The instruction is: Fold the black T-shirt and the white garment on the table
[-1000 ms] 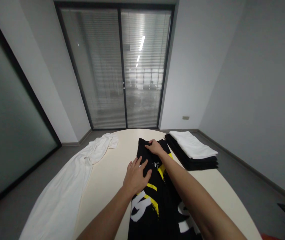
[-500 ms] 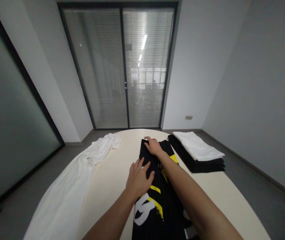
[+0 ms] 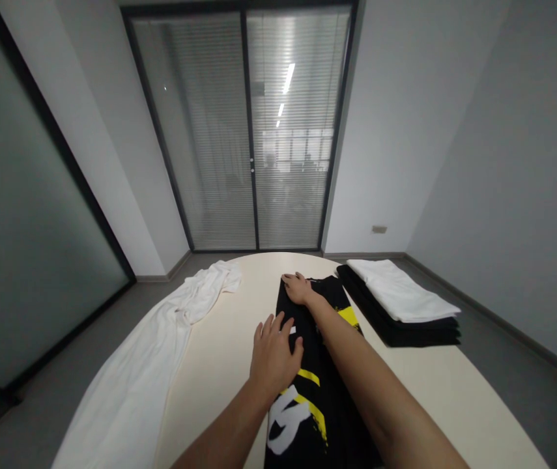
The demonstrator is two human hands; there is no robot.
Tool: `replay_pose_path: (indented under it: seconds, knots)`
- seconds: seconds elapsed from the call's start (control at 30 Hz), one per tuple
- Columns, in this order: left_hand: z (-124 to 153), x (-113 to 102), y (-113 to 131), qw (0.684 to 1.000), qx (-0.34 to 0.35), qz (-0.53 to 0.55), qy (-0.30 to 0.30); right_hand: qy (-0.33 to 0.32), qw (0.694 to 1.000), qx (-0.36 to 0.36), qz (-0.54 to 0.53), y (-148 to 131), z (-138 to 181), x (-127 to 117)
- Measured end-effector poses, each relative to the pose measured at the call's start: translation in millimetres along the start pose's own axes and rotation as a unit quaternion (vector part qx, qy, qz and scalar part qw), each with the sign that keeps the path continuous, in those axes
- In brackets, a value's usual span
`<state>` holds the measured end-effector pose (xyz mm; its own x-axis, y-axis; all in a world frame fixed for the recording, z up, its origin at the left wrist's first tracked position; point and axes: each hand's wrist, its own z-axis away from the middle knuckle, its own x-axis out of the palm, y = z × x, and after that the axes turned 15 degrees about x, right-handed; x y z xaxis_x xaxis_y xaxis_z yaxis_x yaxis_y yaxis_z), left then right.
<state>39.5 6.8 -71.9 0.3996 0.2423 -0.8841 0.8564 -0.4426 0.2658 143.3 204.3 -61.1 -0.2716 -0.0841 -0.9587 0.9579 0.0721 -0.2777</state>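
A black garment (image 3: 329,391) with yellow and white print lies folded lengthwise on the cream round table (image 3: 224,339). My left hand (image 3: 274,354) lies flat on its left edge near the middle, fingers spread. Farther away, my right hand (image 3: 298,288) presses on the garment's far top corner, fingers stretched flat on the cloth.
A loose white garment (image 3: 161,339) drapes along the table's left side and over its edge. At the right rear sits a stack of folded clothes (image 3: 400,306), white on top of black. Glass doors with blinds stand beyond the table.
Both hands stay on the black garment. My right hand has flattened at the far corner, and the view has shifted slightly left, moving everything rightward in the frame.
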Motion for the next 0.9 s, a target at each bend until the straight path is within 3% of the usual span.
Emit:
replay_pose_path:
  seconds: [0.2, 0.37, 0.43, 0.57, 0.7, 0.9]
  knots:
    - [0, -5, 1, 1.000, 0.017, 0.004, -0.009, 0.100, 0.994, -0.033, -0.027, 11, 15, -23]
    - [0, -12, 4, 0.990, 0.123, 0.043, -0.045, 0.006, 0.993, -0.120, -0.023, 37, 28, -43]
    - [0, -12, 4, 0.989, 0.127, 0.050, -0.058, 0.009, 0.992, -0.126, -0.029, 48, 37, -49]
    - [1, -9, 3, 0.989, 0.131, 0.038, -0.061, 0.091, 0.993, -0.041, -0.056, 69, 65, -57]
    - [1, -12, 5, 0.987, 0.155, 0.017, -0.036, 0.125, 0.990, 0.063, -0.027, 88, 99, -53]
    - [2, -23, 25, 0.967, 0.252, 0.039, -0.028, 0.111, 0.991, 0.079, 0.002, 100, 131, -36]
